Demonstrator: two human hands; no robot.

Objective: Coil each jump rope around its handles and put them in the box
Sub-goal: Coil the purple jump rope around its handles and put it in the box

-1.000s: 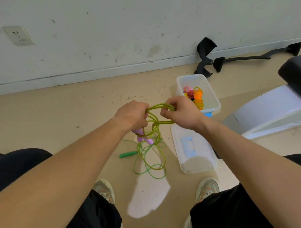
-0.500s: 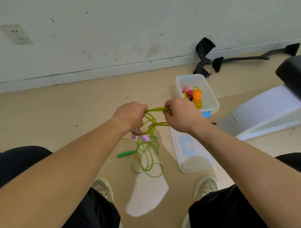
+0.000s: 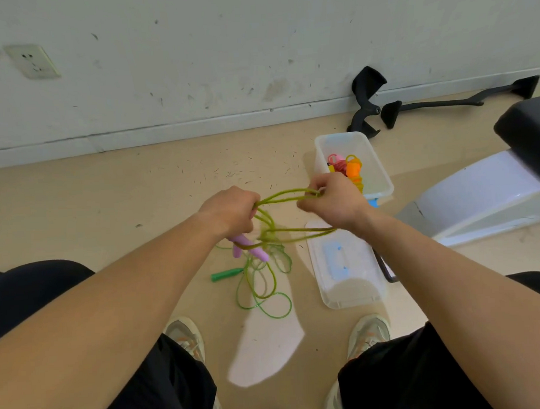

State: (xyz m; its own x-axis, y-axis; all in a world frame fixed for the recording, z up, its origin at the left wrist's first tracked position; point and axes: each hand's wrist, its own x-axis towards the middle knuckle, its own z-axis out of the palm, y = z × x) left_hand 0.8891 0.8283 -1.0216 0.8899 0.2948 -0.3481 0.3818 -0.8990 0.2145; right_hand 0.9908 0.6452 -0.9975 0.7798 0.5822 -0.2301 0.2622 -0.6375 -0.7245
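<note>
Between the hands, an olive jump rope (image 3: 285, 194) stretches in loops: the left hand (image 3: 229, 210) grips its lilac handles (image 3: 249, 246), the right hand (image 3: 333, 202) pinches the loops' end. At 6 o'clock a green rope (image 3: 261, 296) lies on the floor (image 3: 109, 210); at 1 o'clock, the box (image 3: 337, 140) holds coiled ropes (image 3: 350, 169).

olive-yellow rope (image 3: 288, 194), lilac handles (image 3: 252, 247), bright green rope (image 3: 266, 299) w/ green handle (image 3: 226, 274), clear box (image 3: 381, 176), orange + pink coils (image 3: 347, 166) inside, beige floor (image 3: 109, 210)
</note>
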